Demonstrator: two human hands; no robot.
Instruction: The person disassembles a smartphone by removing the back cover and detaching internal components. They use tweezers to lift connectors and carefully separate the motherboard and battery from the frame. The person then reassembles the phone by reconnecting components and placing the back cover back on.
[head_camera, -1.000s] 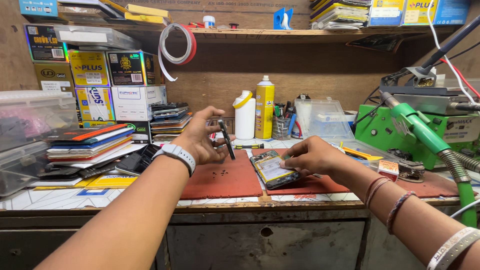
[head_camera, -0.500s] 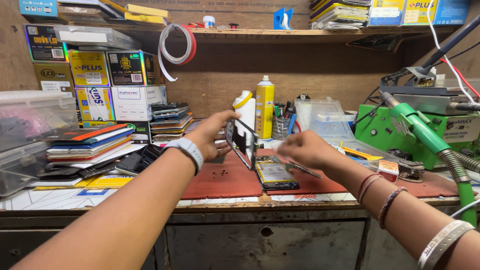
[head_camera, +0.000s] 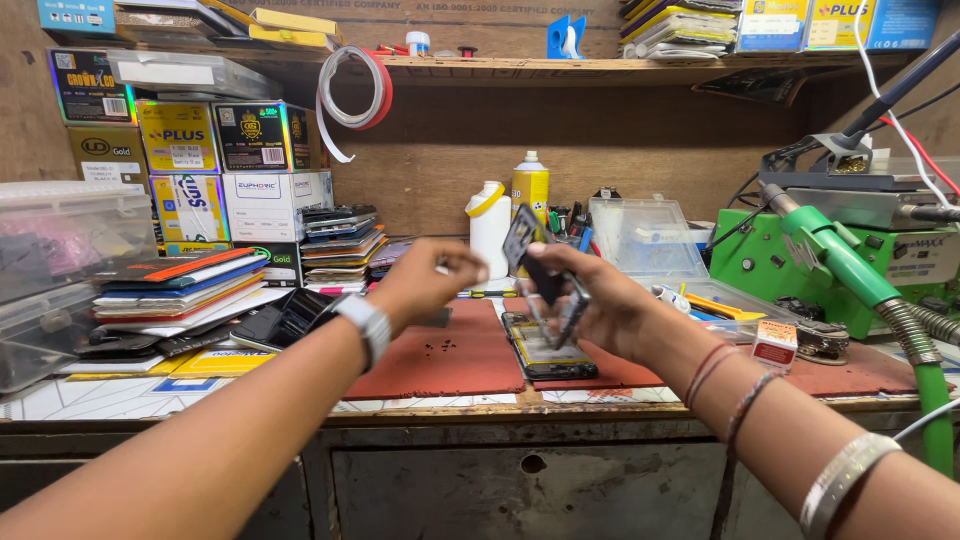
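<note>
**Both hands up over the red mat**

A cluttered repair surface (head_camera: 150, 395) backed by a wooden wall, with stacked boxes (head_camera: 200, 170) at the back left corner and a green machine (head_camera: 800, 265) at the right edge. From the head camera: the right hand (head_camera: 610, 305) is raised above the red mat (head_camera: 440, 355) in the middle of the surface, its fingers (head_camera: 560, 265) closed around a thin dark phone panel (head_camera: 535, 265), held tilted on edge. The left hand (head_camera: 430, 280), a watch (head_camera: 365, 325) on its wrist, hangs just beside it, fingers curled in; whether they pinch anything, I cannot tell. Directly below, an opened phone (head_camera: 545, 350) lies flat on the mat near the front edge. Behind the hands, a white bottle (head_camera: 488, 225) and a yellow spray can (head_camera: 530, 185) stand upright towards the back.
</note>
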